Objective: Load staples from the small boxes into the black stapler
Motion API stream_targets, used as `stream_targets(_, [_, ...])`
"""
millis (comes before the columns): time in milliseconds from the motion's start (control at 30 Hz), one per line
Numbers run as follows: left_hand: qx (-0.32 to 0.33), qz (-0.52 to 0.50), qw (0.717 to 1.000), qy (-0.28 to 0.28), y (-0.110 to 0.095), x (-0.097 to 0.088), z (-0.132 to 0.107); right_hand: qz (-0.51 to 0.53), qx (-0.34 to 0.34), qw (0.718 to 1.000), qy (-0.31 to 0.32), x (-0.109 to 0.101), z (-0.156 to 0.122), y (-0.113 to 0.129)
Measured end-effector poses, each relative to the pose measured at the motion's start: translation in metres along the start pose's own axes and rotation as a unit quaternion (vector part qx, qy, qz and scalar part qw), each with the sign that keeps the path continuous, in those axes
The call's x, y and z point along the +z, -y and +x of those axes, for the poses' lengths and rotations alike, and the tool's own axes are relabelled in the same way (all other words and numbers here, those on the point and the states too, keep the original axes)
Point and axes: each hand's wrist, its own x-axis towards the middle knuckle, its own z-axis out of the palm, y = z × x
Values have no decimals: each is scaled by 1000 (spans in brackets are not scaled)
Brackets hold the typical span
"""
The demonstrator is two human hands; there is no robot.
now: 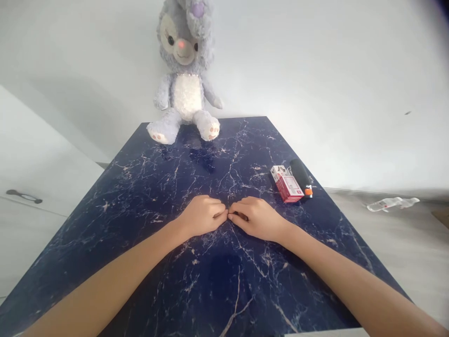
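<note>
My left hand (205, 215) and my right hand (257, 217) rest on the dark blue marbled table (217, 290), near its middle. Both are closed, fingers curled and thumbs drawn in, and their fingertips meet or nearly meet. Between them I see no object. A small dark gap shows between the right thumb and forefinger. To the right of my right hand lie a red and white box (288, 186) and, touching or just beside it, a black cylinder with an orange part (300, 175).
A grey-purple plush toy (187, 91) sits upright at the table's far edge, against the white wall (315, 70). A clear plastic bottle (385, 204) lies on the floor to the right. At left stands a white cabinet with a dark handle (24, 196).
</note>
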Motion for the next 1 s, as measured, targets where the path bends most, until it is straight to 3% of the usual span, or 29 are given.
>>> stream_targets(1000, [-4,-16,1000,7,0,-1,-1,20,15,999,24,-4,-1,1])
